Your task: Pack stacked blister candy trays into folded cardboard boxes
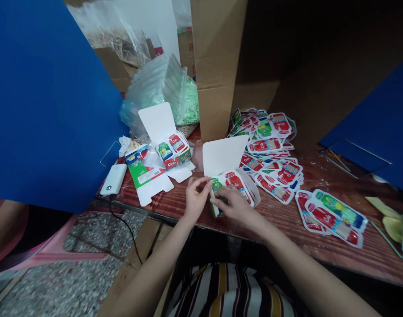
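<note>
In front of me on the table stands a small cardboard box (225, 156), its white lid raised, with red cola and green packets (236, 182) in its mouth. The fingertips of my left hand (197, 197) pinch at the box's left upper edge. My right hand (236, 206) is bent over the front of the box, its thumb and fingers closed at the left front edge. That hand hides part of the packets and the box's front. A loose pile of cola packets (267, 145) lies just right of the box.
Another box (178, 164) filled with packets stands open on the left, beside a flattened carton (148, 174). A white power bank (114, 179) with a cable lies at the table edge. Loose packets (336, 215) lie at right. Behind are a cardboard panel (216, 66) and clear plastic trays (158, 86).
</note>
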Tool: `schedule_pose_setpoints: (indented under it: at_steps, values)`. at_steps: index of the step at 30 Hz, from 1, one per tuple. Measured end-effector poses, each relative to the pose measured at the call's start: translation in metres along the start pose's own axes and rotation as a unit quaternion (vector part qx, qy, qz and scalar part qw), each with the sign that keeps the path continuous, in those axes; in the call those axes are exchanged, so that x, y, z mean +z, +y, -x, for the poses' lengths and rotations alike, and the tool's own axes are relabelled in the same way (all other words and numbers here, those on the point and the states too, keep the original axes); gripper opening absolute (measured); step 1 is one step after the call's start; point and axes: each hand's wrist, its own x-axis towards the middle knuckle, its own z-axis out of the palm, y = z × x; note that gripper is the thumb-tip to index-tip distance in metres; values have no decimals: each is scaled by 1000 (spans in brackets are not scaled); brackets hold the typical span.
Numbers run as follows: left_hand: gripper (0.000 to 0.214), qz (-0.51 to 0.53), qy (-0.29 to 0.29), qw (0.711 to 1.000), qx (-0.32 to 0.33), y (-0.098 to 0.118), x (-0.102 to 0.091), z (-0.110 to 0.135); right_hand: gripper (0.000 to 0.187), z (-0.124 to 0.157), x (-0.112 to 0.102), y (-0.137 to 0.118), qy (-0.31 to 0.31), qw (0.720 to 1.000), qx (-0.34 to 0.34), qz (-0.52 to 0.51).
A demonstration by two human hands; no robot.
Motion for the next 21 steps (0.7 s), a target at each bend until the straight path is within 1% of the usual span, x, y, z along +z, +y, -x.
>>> schedule_pose_setpoints:
  at_steps: [2,4,6,7,8,9,10,12,13,14,15,16,17,18,19,21]
  values:
    - [23,-21,1,1000,-17,1,2,-1,19,-2,2,0,-16,999,7,29]
    - [19,-61,-1,998,-32,1,4,-1,16,-2,5,-2,-18,998,23,59]
    - [13,-117,2,993,-35,2,5,0,11,0,9,-6,8,997,38,62]
    - [12,-144,4,989,-32,3,6,1,16,2,10,-8,34,997,39,50]
    - [11,-168,7,985,-26,3,7,3,26,6,9,-10,60,997,31,32]
    - [11,-188,8,982,-18,4,7,4,35,10,7,-11,81,997,12,13]
    - [12,-206,6,979,-7,5,7,6,38,15,4,-12,102,995,-15,1]
    - [15,-242,-1,970,30,7,6,8,33,27,-6,-8,163,985,-62,15]
    - [16,-269,-2,961,56,8,5,9,31,33,-11,-3,209,975,-64,40]
    - [16,-302,-3,949,86,9,3,9,32,38,-16,4,262,961,-49,70]
    - [17,-341,-6,933,117,11,2,9,38,43,-19,12,311,945,-19,95]
    - [18,-379,-15,913,149,12,0,7,47,48,-20,22,340,934,17,107]
    - [18,-413,-36,892,181,14,0,6,56,51,-20,31,347,931,49,101]
    - [20,-433,-72,872,216,17,0,3,62,53,-18,41,335,936,74,78]
    - [22,-438,-120,854,254,20,0,0,62,55,-15,49,310,945,91,45]
    - [31,-406,-228,825,321,27,4,-9,53,56,-8,61,258,960,107,-20]
